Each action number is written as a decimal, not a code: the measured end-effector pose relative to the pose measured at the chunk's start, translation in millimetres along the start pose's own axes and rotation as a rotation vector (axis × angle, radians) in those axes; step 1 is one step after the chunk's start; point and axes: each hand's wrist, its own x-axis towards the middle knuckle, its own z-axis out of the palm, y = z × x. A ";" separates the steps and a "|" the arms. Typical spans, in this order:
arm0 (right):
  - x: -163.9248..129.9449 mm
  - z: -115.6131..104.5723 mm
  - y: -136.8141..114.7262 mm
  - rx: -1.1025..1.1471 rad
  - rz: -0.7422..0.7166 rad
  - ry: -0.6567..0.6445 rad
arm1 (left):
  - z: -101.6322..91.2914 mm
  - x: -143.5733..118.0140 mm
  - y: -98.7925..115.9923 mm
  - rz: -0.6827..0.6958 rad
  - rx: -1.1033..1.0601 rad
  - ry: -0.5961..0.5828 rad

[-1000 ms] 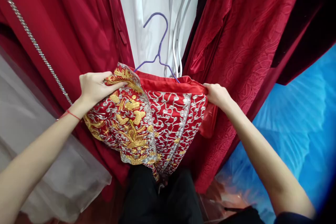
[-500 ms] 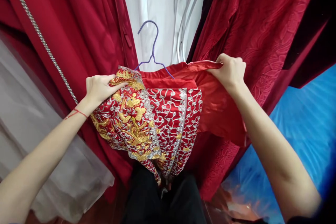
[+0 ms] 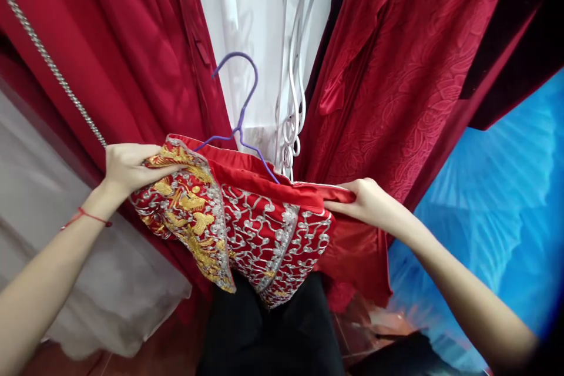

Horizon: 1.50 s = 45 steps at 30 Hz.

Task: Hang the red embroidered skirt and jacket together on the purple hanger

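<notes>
A red satin skirt (image 3: 264, 229), embroidered in silver and gold, is stretched by its waistband between my two hands. My left hand (image 3: 130, 167), with a red string on the wrist, pinches the gold-embroidered left end of the waistband. At the other end my right hand (image 3: 372, 202) grips the waistband, and the plain red lining (image 3: 356, 252) hangs below it. A purple hanger (image 3: 241, 111) stands between them, hook upward and curving left. Its lower arms go down inside the waistband, where they are hidden. Neither hand touches the hanger.
Dark red garments hang at left (image 3: 132, 59) and right (image 3: 418, 82). Behind the hanger are a white surface and a white curled metal frame (image 3: 291, 100). Pale sheer fabric (image 3: 88, 247) hangs at lower left, and a blue pleated-looking surface (image 3: 493, 200) lies at right.
Both hands have lowered the skirt, with the hanger in it, and shifted it to the left. My right hand has come down more than my left, so the waistband now slopes down to the right.
</notes>
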 end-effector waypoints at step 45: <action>25.6 115.1 -120.0 -0.557 0.043 0.404 | 6.4 38.0 91.0 -0.441 0.509 -0.064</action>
